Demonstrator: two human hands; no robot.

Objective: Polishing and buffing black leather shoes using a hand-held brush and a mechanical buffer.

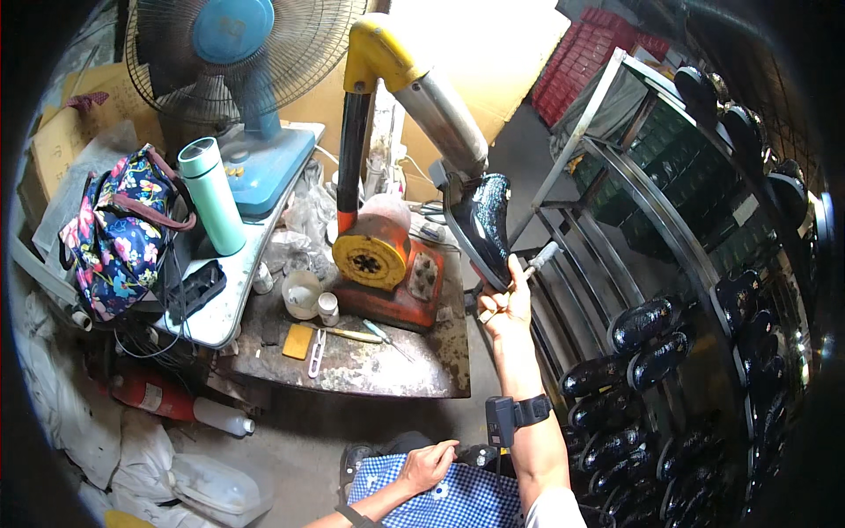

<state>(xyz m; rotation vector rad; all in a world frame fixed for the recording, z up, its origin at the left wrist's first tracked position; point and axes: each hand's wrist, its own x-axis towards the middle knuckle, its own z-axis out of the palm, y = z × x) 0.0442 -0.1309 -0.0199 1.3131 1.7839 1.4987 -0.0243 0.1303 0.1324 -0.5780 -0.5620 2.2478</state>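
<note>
My right hand (506, 304) is raised beyond the bench corner, gripping the lower end of a black glossy shoe (487, 216). The shoe stands on end, its grey sole facing left, with its upper end close against the lower end of a metal pipe (444, 119); whether they touch I cannot tell. My left hand (429, 466) rests on the blue checked cloth (440, 503) over my lap, fingers curled in; what they hold, if anything, is hidden. The pipe joins a yellow elbow (380, 48) above an orange blower machine (385, 255).
The worn bench (422, 374) carries a yellow block (297, 341), a cup (302, 294) and small tools. At left stand a fan (233, 31), a green flask (211, 198) and a flowered bag (123, 229). Metal racks (651, 198) with several black shoes (642, 324) fill the right.
</note>
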